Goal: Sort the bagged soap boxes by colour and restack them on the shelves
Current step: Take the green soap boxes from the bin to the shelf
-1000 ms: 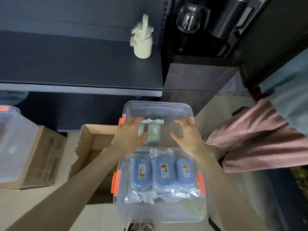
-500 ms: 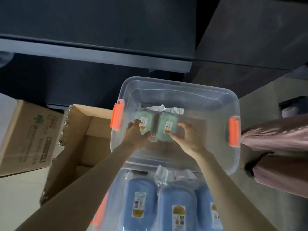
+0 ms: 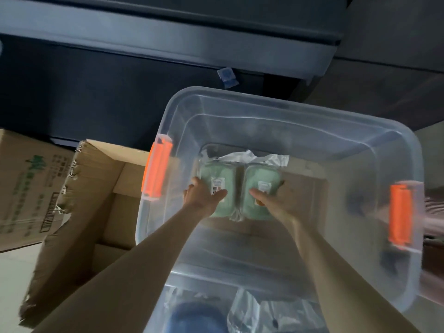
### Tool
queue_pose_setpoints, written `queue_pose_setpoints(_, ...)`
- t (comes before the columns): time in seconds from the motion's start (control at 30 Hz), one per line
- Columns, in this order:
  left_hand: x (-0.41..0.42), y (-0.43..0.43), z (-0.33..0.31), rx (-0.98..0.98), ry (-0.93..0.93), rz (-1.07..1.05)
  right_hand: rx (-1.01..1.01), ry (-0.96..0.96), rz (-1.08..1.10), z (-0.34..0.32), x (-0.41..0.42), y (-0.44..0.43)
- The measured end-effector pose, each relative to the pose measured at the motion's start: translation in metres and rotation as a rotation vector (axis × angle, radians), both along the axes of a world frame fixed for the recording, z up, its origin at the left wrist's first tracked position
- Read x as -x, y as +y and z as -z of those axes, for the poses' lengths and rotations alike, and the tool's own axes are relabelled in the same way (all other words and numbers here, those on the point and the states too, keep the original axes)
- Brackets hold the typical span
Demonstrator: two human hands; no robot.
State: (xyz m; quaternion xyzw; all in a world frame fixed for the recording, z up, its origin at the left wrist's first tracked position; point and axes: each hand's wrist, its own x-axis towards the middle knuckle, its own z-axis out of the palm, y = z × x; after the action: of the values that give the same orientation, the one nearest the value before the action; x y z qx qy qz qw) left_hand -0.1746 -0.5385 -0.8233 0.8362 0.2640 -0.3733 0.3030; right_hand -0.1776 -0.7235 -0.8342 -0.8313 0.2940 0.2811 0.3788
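Fingers point(image 3: 219, 193) of L hand point(image 3: 203, 197) & R hand point(image 3: 276, 200) curl round two pale-green bagged soap boxes point(image 3: 258, 175), side by side on floor of clear plastic tub w/ orange latches point(image 3: 288, 116), pressing pair together, prob. to lift both at once; blurred blue bagged box point(image 3: 199, 316) sits nearer, apart.

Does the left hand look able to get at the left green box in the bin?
Probably yes: the left hand grips the left green box, thumb on top. The bin has no lid, and the right hand holds the right green box.
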Motion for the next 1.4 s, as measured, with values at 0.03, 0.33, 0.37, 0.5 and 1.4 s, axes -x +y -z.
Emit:
queue_pose_setpoints(0.03, -0.001, -0.001, 0.004, -0.019, 0.013, 0.022, -0.006, -0.006, 0.015, 0.003, 0.0, -0.002)
queue_pose_setpoints(0.33, -0.006, -0.007, -0.01, -0.08, 0.02, 0.087, -0.134, 0.06, 0.077, -0.022, -0.006, -0.017)
queue_pose_setpoints(0.37, -0.004, -0.007, -0.018, -0.082, -0.01, 0.086, -0.151, 0.024, 0.1, -0.032, -0.005, -0.018)
queue_pose_setpoints(0.5, 0.005, -0.005, -0.065, 0.16, -0.136, -0.032, -0.261, -0.166, 0.221, -0.084, 0.003, -0.022)
queue_pose_setpoints(1.4, 0.236, 0.174, -0.476, 0.685, -0.894, -0.456, -0.708, -0.744, 0.063, -0.517, 0.182, 0.13)
